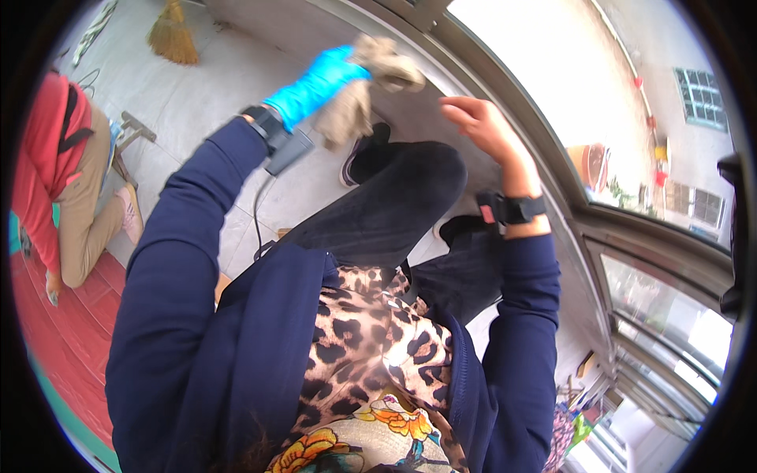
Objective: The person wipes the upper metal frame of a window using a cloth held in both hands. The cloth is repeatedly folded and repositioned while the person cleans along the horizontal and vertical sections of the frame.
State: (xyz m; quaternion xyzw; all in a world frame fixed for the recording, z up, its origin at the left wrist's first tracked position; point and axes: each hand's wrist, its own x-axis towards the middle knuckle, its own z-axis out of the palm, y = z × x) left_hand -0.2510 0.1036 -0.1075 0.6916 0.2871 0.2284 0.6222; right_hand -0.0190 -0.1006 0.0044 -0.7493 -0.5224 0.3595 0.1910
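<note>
My left hand [322, 77] wears a blue disposable glove and grips a beige-brown cloth [387, 65]. Part of the cloth hangs down beneath that hand, over the floor. My bare right hand [482, 127] is raised close to the low wall below the window frame [508, 88]. Its fingers are slightly bent, with nothing visible between them. A gap separates this hand from the cloth. Black straps with small devices circle both wrists. Below the hands are my bent legs [384, 201] in black trousers.
A straw broom [174, 35] stands at the upper left on pale floor tiles [201, 94]. On the left another person [56, 154] in a red top kneels by a red panelled surface [71, 331], near a wooden stool [127, 139]. A cable [255, 216] hangs from my left wrist device.
</note>
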